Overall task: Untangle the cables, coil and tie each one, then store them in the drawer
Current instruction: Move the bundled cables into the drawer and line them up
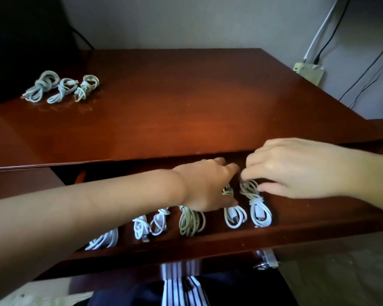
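Cables (190,221): tied in coils, lying in a row inside the open drawer (208,246).
Right hand (296,168): fingertips and thumb pinch the top loop of the rightmost coil (258,208).
Left hand (206,186): fingers straight and close together, reaching in over the neighbouring coil (234,217).
Desk (186,96): three coils (62,88) lie at its far left.

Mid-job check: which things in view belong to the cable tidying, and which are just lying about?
Job: three tied pale cable coils on the desktop; white cable coils in the open brown wooden drawer; rightmost coil pinched by right hand.
Lying about: beige wall box; black wall cords.
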`<state>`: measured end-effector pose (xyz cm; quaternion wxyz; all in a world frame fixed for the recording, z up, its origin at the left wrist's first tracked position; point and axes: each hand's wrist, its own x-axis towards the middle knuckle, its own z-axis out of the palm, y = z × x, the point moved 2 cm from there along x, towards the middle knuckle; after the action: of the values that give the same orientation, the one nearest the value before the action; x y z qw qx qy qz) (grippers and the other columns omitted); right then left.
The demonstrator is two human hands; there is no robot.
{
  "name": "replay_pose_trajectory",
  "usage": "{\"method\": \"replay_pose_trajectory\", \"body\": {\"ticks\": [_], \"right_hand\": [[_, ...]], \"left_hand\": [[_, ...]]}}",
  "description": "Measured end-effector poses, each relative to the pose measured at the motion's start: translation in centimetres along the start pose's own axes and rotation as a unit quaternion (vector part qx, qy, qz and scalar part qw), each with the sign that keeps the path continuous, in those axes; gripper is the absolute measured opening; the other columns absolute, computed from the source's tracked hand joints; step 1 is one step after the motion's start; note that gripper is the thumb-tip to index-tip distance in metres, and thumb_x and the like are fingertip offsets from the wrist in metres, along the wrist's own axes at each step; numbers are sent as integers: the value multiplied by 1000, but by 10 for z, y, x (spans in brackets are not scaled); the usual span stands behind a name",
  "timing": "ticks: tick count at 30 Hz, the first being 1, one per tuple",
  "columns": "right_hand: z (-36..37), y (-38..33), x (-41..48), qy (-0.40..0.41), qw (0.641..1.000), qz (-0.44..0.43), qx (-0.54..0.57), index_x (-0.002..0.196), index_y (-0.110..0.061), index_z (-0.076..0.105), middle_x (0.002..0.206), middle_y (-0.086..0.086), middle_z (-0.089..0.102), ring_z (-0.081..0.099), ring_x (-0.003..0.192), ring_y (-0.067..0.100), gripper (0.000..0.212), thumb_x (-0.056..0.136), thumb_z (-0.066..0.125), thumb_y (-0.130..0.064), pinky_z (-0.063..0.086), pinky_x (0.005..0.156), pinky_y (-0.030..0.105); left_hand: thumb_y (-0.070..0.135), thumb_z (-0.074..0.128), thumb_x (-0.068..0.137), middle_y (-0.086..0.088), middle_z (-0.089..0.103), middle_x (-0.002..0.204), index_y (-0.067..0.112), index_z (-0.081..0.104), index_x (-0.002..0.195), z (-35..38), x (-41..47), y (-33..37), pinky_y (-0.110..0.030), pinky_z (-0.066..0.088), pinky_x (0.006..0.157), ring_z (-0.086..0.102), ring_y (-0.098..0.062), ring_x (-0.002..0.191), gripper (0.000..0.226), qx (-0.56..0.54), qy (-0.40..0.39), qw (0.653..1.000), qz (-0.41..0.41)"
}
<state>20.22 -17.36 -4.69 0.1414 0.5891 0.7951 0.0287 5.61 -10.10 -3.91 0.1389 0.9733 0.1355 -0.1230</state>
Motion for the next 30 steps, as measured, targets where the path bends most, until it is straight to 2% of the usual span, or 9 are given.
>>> {"method": "replay_pose_trajectory", "body": {"ticks": [3,6,8,10,12,17,20,26,30], "right_hand": [[-15,-3,9,44,999,15,-5,90,-37,61,80,-12,60,58,72,14,10,85,53,-32,45,61,29],[-29,-11,22,70,997,15,-25,95,-37,60,83,-12,61,60,75,14,15,88,48,-33,46,63,30],[-39,-14,31,89,995,5,-40,96,-37,60,83,-11,61,60,76,15,16,89,47,-32,46,64,31],[-49,-18,44,91,995,-13,-47,96,-35,60,83,-9,62,60,75,17,16,90,47,-30,46,63,32],[-59,-20,58,84,995,-19,-51,96,-34,60,84,-8,62,61,77,18,16,91,46,-30,46,64,33],[-100,-24,90,27,996,-67,-42,110,-37,56,92,-16,46,54,95,10,19,97,41,-39,45,83,30],[-112,-21,123,31,997,-68,-30,111,-37,58,92,-18,43,46,85,7,20,97,44,-39,36,74,23],[-118,-15,187,45,997,-59,17,110,-33,62,97,-16,50,43,87,3,19,98,47,-34,37,75,22],[-121,-12,224,97,994,-39,41,111,-30,62,109,-10,58,52,97,10,20,98,48,-32,44,80,28]], "left_hand": [[50,48,94,2,48,129,26,36,140,-13,-16,1,-26,39,79,51,-18,112,53,56,-21,998,14],[50,47,94,5,57,122,33,47,130,-28,-30,-8,-28,47,84,56,-14,103,40,66,-16,998,16],[50,46,94,10,61,115,34,53,125,-40,-37,-18,-20,45,77,53,-6,91,35,61,2,998,13],[50,47,94,15,62,109,35,55,123,-53,-44,-32,-10,39,67,48,-1,84,34,59,22,998,0],[49,48,92,17,62,100,35,60,115,-64,-52,-48,-5,37,67,51,2,80,29,48,45,998,-21],[44,53,91,18,59,81,31,67,95,-78,-68,-93,-8,40,66,52,3,72,19,29,121,990,-70],[42,54,91,15,60,81,29,67,93,-83,-71,-128,-27,50,76,57,-6,78,19,43,158,980,-114],[13,53,89,1,61,92,17,70,97,-97,-76,-207,-30,47,80,59,-21,89,20,29,356,914,-194],[7,52,88,-7,58,114,14,66,112,-113,-78,-256,-33,45,85,55,-24,106,28,2,382,883,-272]]}}
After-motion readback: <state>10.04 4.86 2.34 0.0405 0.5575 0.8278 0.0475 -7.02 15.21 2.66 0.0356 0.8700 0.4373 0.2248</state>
